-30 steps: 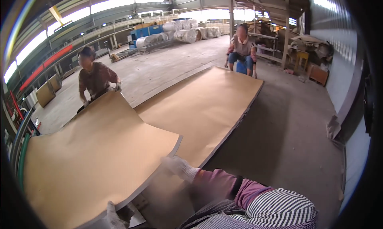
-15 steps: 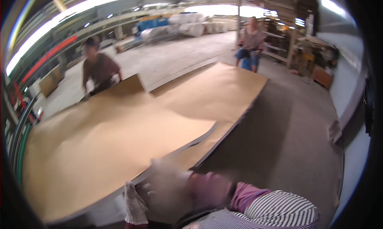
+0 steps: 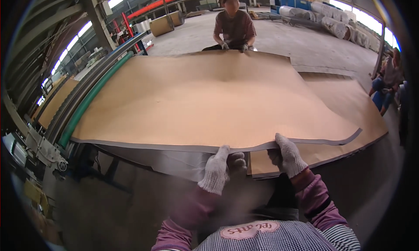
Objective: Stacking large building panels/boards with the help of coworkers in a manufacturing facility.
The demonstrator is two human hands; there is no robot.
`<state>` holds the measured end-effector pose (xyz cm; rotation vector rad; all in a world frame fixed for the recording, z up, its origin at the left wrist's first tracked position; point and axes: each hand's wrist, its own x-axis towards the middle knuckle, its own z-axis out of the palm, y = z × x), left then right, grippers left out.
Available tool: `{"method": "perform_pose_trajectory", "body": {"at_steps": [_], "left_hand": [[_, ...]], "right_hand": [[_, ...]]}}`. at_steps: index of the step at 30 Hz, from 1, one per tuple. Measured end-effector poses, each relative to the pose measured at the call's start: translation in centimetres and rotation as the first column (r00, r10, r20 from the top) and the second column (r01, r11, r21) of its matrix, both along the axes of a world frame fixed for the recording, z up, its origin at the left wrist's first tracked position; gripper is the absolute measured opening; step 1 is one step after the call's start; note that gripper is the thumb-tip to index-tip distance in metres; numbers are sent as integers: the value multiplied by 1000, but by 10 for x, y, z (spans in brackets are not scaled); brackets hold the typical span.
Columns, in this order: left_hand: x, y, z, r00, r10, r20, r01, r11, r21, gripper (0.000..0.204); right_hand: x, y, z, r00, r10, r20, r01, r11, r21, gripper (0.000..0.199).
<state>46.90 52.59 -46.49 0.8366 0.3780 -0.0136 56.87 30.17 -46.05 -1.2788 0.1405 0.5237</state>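
Observation:
A large tan sheet (image 3: 209,102) with a grey edge stretches out in front of me. My left hand (image 3: 217,170), in a white knit glove, pinches its near edge, thumb on top and fingers beneath. Farther right along the same edge, my gloved right hand (image 3: 288,155) grips it too, its fingers partly hidden under the sheet. Across from me a co-worker (image 3: 233,26) holds the far edge with both gloved hands. Below the held sheet, to the right, lies another tan sheet (image 3: 349,93), partly covered.
On the left runs a machine with a green roller (image 3: 94,100) and metal frame (image 3: 46,150). Brown rolls (image 3: 162,26) stand behind it. Wrapped white rolls (image 3: 334,26) lie at the far right, and another person (image 3: 388,80) is at the right edge.
The view has swung to the left, bringing the green roller and co-worker nearer the middle. My right hand, blurred before and close to the left one, now grips the sheet's edge farther right.

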Motion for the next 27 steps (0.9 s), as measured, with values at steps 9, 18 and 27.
{"method": "perform_pose_trajectory", "body": {"at_steps": [9, 18, 27], "left_hand": [[-49, 240, 5, 683, 681, 263, -693, 490, 529, 51], [-47, 415, -85, 852, 522, 41, -444, 679, 585, 46], [-39, 324, -27, 758, 611, -227, -239, 584, 775, 44]], "right_hand": [[35, -72, 31, 965, 96, 245, 2, 927, -374, 36], [67, -147, 23, 982, -139, 128, 163, 967, -197, 29], [65, -187, 29, 927, -342, 155, 357, 931, -79, 24]]}}
